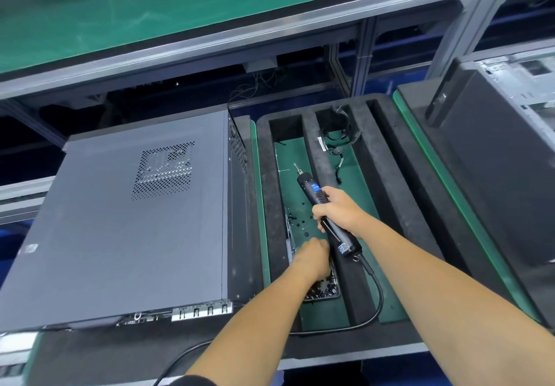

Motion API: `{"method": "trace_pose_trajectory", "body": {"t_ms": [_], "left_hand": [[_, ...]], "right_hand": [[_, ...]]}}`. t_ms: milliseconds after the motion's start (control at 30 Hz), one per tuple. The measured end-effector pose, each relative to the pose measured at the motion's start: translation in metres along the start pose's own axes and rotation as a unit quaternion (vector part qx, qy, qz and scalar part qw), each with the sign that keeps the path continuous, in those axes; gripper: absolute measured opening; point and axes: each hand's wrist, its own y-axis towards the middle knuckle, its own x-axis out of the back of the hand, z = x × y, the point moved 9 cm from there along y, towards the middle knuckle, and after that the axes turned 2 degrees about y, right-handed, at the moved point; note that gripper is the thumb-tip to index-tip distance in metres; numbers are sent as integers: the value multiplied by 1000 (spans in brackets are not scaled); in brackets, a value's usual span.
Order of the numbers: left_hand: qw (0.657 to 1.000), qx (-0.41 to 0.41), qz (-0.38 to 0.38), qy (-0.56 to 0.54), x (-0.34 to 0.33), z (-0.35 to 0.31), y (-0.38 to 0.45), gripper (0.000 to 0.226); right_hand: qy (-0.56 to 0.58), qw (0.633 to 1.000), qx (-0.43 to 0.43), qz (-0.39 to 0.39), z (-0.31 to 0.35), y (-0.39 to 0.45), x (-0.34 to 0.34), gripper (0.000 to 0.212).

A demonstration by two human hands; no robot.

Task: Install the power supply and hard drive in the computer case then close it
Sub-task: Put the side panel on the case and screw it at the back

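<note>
The right hand (339, 210) has its grip wrapped round the middle of a black electric screwdriver with blue labels (324, 208), its bit pointing away and its black cable (377, 295) trailing back from below the grip. Just beside and nearer than that grip, the left hand (312, 258) reaches with curled fingers into a small black tray of dark screws (326, 291); whether it pinches a screw cannot be told. Left of both grips lies the grey metal computer case (126, 220) on its side, its perforated side panel on top. Beyond the right grip, loose black wires (339, 142) lie in the black foam holder (387, 175) on the green tabletop (468, 214).
</note>
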Motion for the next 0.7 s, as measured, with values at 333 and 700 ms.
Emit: {"method": "trace_pose_trajectory", "body": {"t_ms": [333, 700], "left_hand": [[971, 100, -43, -214, 24, 20, -3, 6], [999, -18, -6, 26, -1, -7, -7, 23]], "right_hand": [[-3, 1000, 0, 1, 1, -2, 1, 23], [23, 1000, -4, 7, -4, 2, 2, 24]]}}
